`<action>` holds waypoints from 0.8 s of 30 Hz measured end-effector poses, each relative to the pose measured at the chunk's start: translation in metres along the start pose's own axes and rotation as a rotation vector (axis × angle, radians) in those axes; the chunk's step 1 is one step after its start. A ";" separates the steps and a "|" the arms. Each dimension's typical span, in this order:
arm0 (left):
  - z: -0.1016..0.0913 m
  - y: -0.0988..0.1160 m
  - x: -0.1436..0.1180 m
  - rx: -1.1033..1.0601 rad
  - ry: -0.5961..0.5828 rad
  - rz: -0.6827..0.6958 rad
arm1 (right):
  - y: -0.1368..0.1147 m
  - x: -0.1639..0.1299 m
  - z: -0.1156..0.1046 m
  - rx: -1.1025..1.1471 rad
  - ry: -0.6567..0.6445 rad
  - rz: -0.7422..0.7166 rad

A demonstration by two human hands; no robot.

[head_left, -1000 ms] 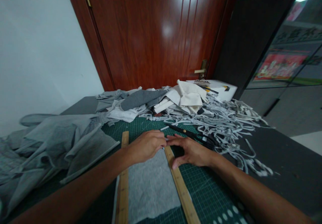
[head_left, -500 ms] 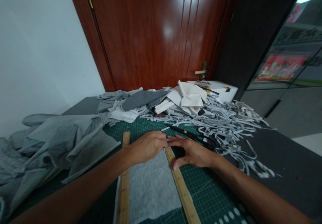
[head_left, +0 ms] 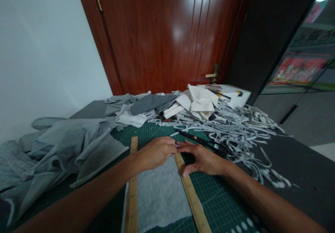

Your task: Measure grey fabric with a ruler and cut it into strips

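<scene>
A heap of grey cloth (head_left: 60, 149) fills the near left. Two wooden rulers (head_left: 132, 187) flank a grey fabric piece (head_left: 161, 194) on the green cutting mat (head_left: 222, 205). The left hand (head_left: 155, 152) rests curled on the fabric's far edge; the right hand (head_left: 202, 159), fingers spread, presses the right ruler (head_left: 192, 198). Black scissors (head_left: 206, 143) lie just beyond, before a pile of fabric strips (head_left: 243, 128) and a white box (head_left: 235, 95) far right, its contents unclear.

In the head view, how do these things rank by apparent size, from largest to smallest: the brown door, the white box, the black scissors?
1. Brown door, by far the largest.
2. White box.
3. Black scissors, though nearness to the camera makes this close with the box.
</scene>
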State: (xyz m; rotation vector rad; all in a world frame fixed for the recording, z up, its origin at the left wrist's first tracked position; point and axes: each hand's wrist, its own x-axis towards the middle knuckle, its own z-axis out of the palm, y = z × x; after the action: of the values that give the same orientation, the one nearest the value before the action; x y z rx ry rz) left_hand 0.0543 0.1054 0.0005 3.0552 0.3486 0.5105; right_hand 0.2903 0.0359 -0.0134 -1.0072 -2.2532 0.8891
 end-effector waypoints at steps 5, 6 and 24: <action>-0.001 0.002 0.000 -0.012 0.009 0.000 | 0.005 -0.001 0.001 -0.004 0.003 0.006; -0.002 0.002 0.000 -0.015 0.011 0.002 | 0.006 -0.001 0.001 -0.004 0.002 0.009; -0.005 -0.001 0.000 -0.032 0.007 0.004 | 0.002 0.000 0.001 0.003 0.009 0.031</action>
State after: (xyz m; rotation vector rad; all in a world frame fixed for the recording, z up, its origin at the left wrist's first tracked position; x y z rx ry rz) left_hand 0.0525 0.1061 0.0051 3.0248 0.3311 0.5226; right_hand 0.2905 0.0364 -0.0158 -1.0460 -2.2337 0.8987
